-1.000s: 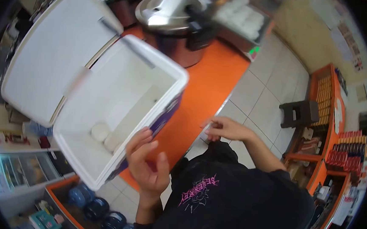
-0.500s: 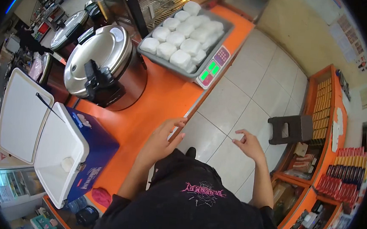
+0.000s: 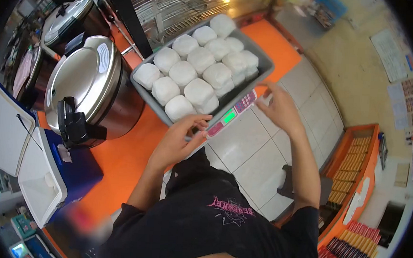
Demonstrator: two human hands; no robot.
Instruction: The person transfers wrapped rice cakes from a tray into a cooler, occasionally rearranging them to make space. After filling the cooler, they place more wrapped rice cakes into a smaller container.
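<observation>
A grey tub heaped with several rounded white bundles rests on a digital scale, whose display glows green. Near the tub's front corner, my left hand has its fingers loosely bent and apart, fingertips right by the scale's lower end. My right hand reaches to the scale's other end, with thumb and fingers spread beside the keypad and the tub's right corner. Nothing shows in either hand.
On the orange counter to the left stand a large steel cooker and a blue cool box with its white lid raised. A dark stool stands on the tiled floor at right, before an orange shelf unit. A wire rack is behind the tub.
Both hands have moved forward from above the counter edge and floor to the scale and tub. The view has shifted too, so the tub appears nearer and the scale faces me.
</observation>
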